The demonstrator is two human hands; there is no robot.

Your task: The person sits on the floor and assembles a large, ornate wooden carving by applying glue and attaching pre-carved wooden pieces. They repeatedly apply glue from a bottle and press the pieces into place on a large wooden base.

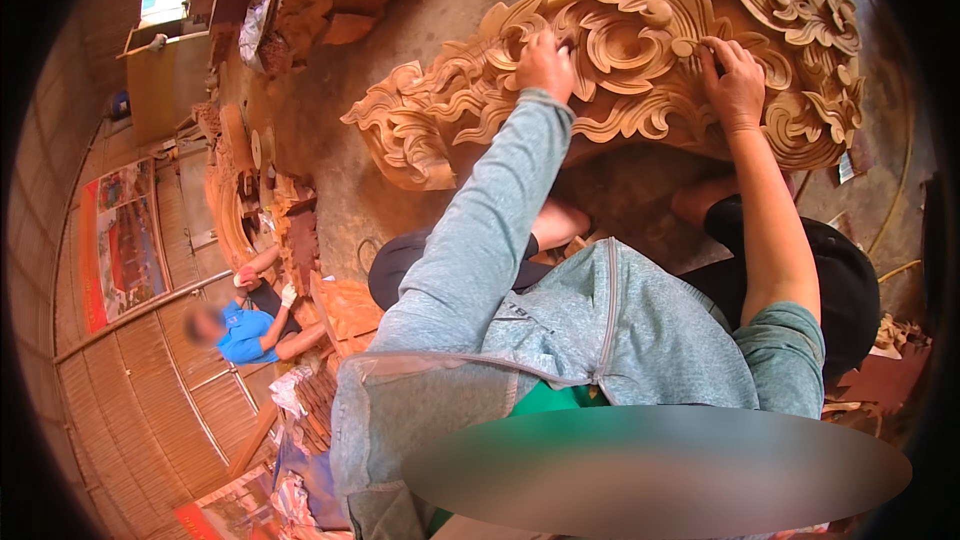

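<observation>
A person in a blue shirt [252, 334] sits well left of the wood carving [625, 48]; the carving, deeply cut with leafy scrolls, lies beyond the wearer's knees [562, 224]. Left hand [546, 67], arm outstretched, curls left of its middle; right hand [735, 85] bends right of it. Anything gripped: cannot tell.

Both hands [547, 68] [735, 86] reach forward, well apart, partly curled.

Wooden panel [625, 60]; carved leafy scrolls
</observation>
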